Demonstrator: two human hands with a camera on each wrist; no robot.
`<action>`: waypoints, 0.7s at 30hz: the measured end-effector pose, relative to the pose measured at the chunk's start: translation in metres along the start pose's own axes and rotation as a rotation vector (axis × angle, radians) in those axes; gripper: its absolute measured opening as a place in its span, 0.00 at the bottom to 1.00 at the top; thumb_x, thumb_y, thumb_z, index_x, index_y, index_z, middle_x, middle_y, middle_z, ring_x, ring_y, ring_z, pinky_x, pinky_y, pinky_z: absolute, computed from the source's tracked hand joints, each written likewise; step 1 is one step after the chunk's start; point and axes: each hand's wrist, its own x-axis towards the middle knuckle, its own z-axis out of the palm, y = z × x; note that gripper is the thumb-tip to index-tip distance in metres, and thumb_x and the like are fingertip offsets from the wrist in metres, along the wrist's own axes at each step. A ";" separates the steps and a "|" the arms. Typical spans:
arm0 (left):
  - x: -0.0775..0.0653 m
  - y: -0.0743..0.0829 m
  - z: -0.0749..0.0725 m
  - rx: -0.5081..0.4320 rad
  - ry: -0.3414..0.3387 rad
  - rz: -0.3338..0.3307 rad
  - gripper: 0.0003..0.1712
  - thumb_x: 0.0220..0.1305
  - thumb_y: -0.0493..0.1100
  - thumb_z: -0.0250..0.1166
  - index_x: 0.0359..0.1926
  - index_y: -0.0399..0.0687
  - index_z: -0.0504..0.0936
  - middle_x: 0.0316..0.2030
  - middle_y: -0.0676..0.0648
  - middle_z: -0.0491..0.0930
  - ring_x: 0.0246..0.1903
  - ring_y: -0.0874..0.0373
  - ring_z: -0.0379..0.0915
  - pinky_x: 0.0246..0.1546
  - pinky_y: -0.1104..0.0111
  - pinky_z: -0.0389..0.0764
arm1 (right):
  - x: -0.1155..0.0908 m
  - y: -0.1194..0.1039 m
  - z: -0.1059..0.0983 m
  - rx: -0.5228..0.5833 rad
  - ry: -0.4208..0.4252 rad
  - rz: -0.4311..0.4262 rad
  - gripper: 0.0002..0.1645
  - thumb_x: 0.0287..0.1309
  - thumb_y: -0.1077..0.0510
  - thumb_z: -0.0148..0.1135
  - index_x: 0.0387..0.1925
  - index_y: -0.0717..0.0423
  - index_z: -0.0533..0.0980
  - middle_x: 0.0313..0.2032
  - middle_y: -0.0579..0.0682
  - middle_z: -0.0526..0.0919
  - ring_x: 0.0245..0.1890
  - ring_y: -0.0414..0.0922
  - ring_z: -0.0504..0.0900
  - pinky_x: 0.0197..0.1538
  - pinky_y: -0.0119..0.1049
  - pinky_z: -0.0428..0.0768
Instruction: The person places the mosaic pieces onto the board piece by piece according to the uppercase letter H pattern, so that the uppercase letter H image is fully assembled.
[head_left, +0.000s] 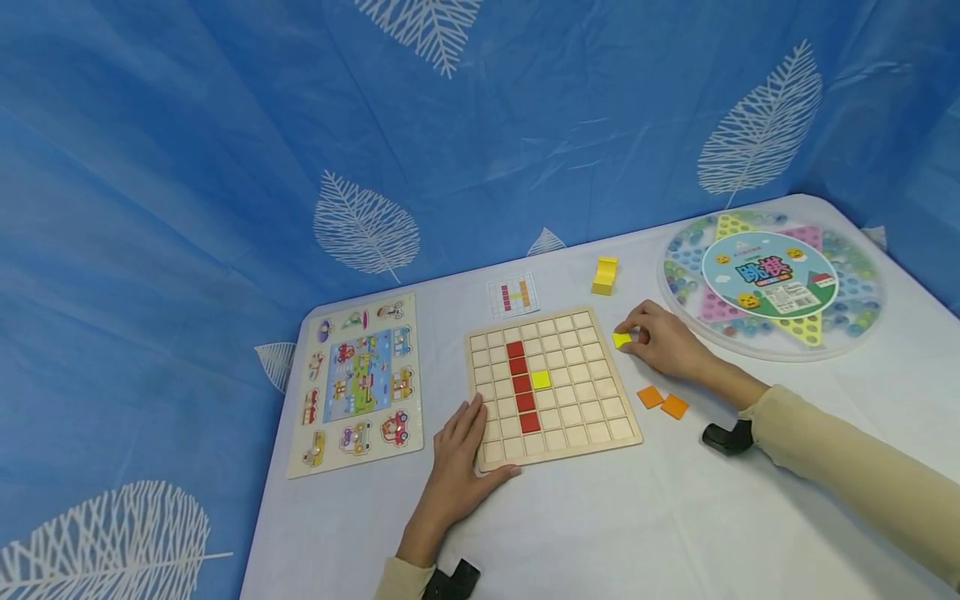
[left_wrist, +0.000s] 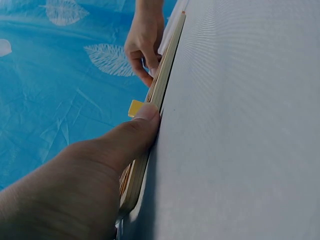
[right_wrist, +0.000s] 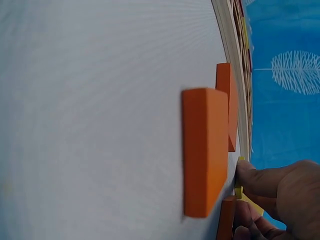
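A wooden grid board (head_left: 579,454) lies on the table with a column of several red tiles (head_left: 522,384) and one yellow tile (head_left: 541,380) in its squares. My left hand (head_left: 454,468) rests at the board's near left corner, fingers extended along the left side. Its thumb (left_wrist: 131,131) lies against the near edge. Just off the board's right side, my right hand (head_left: 663,340) pinches another yellow tile (head_left: 621,340) between thumb and fingertips. Orange tiles (head_left: 650,397) lie on the cloth close to that hand; the right wrist view shows a third orange tile (right_wrist: 226,220) beside the fingers.
Behind the board lie a pattern card (head_left: 513,295) and a yellow curved block (head_left: 604,276). A picture puzzle board (head_left: 356,385) is on the left, and a round Chinese checkers set (head_left: 772,283) sits back right. A blue curtain (head_left: 480,167) hangs behind the table.
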 end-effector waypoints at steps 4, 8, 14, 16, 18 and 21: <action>0.000 0.000 0.000 0.003 0.006 0.006 0.58 0.50 0.63 0.73 0.75 0.43 0.57 0.76 0.48 0.52 0.75 0.47 0.45 0.65 0.46 0.54 | 0.000 -0.001 0.001 0.004 -0.008 0.009 0.13 0.56 0.66 0.68 0.44 0.61 0.83 0.44 0.56 0.76 0.28 0.42 0.69 0.31 0.32 0.69; 0.000 0.000 0.000 0.014 0.010 0.011 0.58 0.50 0.63 0.73 0.75 0.43 0.57 0.76 0.48 0.52 0.75 0.47 0.45 0.65 0.46 0.55 | 0.000 -0.003 0.000 0.007 -0.014 0.012 0.13 0.56 0.66 0.68 0.44 0.60 0.83 0.43 0.55 0.77 0.29 0.43 0.69 0.32 0.32 0.69; 0.000 0.000 0.001 0.016 0.016 0.016 0.59 0.50 0.63 0.74 0.75 0.43 0.57 0.76 0.48 0.52 0.75 0.47 0.45 0.65 0.47 0.55 | 0.001 -0.004 0.000 -0.001 -0.014 0.011 0.13 0.56 0.66 0.69 0.44 0.59 0.83 0.41 0.54 0.77 0.29 0.42 0.69 0.32 0.32 0.69; 0.000 -0.001 0.001 0.017 0.016 0.016 0.59 0.50 0.63 0.74 0.75 0.43 0.57 0.76 0.48 0.52 0.75 0.47 0.45 0.65 0.47 0.55 | 0.001 -0.004 0.000 -0.006 -0.013 0.007 0.13 0.56 0.66 0.69 0.44 0.59 0.83 0.40 0.53 0.78 0.29 0.42 0.68 0.32 0.32 0.69; 0.000 -0.001 0.001 0.019 0.015 0.016 0.59 0.50 0.63 0.74 0.75 0.43 0.57 0.76 0.48 0.52 0.75 0.47 0.45 0.65 0.47 0.55 | 0.001 -0.004 0.000 -0.011 -0.012 0.004 0.13 0.55 0.66 0.69 0.44 0.59 0.83 0.39 0.53 0.78 0.29 0.42 0.68 0.32 0.32 0.68; 0.000 -0.001 0.001 0.020 0.016 0.015 0.59 0.50 0.63 0.74 0.75 0.43 0.57 0.76 0.49 0.52 0.75 0.47 0.45 0.65 0.47 0.55 | 0.002 -0.004 0.001 -0.014 -0.015 0.001 0.12 0.56 0.66 0.69 0.44 0.59 0.83 0.39 0.52 0.78 0.29 0.42 0.68 0.32 0.32 0.68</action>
